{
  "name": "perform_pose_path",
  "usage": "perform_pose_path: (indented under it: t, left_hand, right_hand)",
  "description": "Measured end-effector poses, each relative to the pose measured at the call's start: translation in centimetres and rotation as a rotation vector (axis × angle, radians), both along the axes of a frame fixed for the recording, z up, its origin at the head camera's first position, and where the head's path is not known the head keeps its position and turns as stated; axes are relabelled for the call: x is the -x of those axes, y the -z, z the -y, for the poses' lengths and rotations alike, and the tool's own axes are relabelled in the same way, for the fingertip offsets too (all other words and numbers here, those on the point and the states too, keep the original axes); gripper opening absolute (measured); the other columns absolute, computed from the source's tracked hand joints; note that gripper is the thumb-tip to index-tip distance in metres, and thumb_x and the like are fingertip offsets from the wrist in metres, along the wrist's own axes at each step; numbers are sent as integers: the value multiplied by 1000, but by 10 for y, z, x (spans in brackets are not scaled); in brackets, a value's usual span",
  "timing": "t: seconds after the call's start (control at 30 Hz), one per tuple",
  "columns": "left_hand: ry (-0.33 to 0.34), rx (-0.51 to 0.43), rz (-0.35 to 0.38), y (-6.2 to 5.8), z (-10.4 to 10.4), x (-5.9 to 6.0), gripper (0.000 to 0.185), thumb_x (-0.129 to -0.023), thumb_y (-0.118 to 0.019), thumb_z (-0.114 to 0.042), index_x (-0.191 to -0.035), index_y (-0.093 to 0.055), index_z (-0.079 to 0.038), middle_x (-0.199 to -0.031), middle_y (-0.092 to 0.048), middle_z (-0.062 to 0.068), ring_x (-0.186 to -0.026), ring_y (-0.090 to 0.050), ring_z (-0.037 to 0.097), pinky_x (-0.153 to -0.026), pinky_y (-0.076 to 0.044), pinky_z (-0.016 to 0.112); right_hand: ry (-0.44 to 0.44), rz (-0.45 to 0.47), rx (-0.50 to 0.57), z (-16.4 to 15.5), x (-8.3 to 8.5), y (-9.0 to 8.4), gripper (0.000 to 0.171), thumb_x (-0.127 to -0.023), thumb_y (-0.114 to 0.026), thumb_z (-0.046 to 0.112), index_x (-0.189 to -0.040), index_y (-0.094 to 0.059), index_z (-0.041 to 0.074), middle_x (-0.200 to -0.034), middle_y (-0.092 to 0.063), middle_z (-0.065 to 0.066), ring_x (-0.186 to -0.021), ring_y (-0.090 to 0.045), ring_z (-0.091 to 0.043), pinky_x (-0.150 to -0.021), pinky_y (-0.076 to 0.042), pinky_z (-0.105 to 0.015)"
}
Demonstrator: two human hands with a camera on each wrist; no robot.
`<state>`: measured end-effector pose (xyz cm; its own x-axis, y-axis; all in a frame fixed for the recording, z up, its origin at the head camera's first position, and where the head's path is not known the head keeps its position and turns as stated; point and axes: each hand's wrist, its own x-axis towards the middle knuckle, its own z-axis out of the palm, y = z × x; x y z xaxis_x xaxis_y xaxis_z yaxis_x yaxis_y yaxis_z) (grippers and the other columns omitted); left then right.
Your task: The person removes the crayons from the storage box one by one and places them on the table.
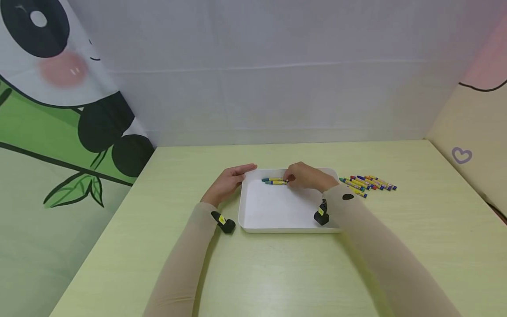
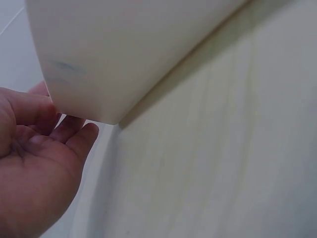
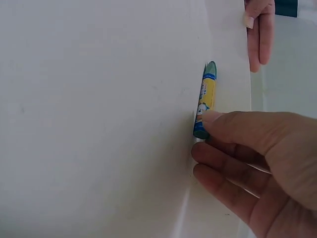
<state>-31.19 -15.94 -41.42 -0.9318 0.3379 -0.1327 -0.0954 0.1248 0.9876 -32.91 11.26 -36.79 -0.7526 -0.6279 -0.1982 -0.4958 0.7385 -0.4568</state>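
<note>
1. Head view: nearest the camera, two forearms in pale beige sleeves [image 1: 186, 264] are seen reaching forward over a light yellow-green wooden table [image 1: 277, 273]. Between them a shallow white square plastic tray [image 1: 273, 211] is set flat. The left hand [image 1: 229, 181] is laid at the tray's far left corner with fingers nearly straight, seemingly so that the tray is steadied. The right hand [image 1: 306, 176] is curved over two yellow-wrapped crayons with teal tips [image 1: 274, 181], which lie side by side along the tray's far wall; the ends of the crayons are met by its fingertips. A loose row of yellow-wrapped crayons with mixed-colour tips [image 1: 368, 182] is left on the table just right of the tray. Most of the tray floor is bare, and open tabletop is left in front and to the right.

2. Left wrist view: the left hand [image 2: 34, 168] is shown open and relaxed, its fingertips [image 2: 89, 131] touching the rounded outer corner of the white tray [image 2: 124, 59]. Nothing is gripped.

3. Right wrist view: one yellow crayon [image 3: 205, 99] is seen lying close beside the tray's wall [image 3: 233, 59]. Its near end is touched by the right hand's [image 3: 257, 163] thumb, the fingers loosely curled below; whether it is pinched cannot be told.
</note>
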Motion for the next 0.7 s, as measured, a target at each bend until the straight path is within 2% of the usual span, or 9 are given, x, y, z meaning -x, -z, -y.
perform_pose_path:
  t: [0.3, 0.7]
  left_hand:
    - [2, -27, 14, -4, 2, -2, 44, -101, -37, 1, -141, -50, -13, -148, -46, 0, -142, -33, 16, -117, -29, 38]
    - [50, -30, 31, -4, 19, -19, 43, -101, -37, 1, -140, -50, -12, -148, -46, 0, -142, -34, 16, -117, -30, 38]
  right_hand:
    - [3, -20, -26, 9, -3, 2, 10, -91, -63, 5, -97, -71, 5, -91, -65, -5, -81, -51, -16, -72, -46, -25]
    - [52, -2, -21, 25, -39, -4, 10, -90, -63, 4, -94, -72, 7, -92, -66, -5, -82, -53, -16, -76, -48, -27]
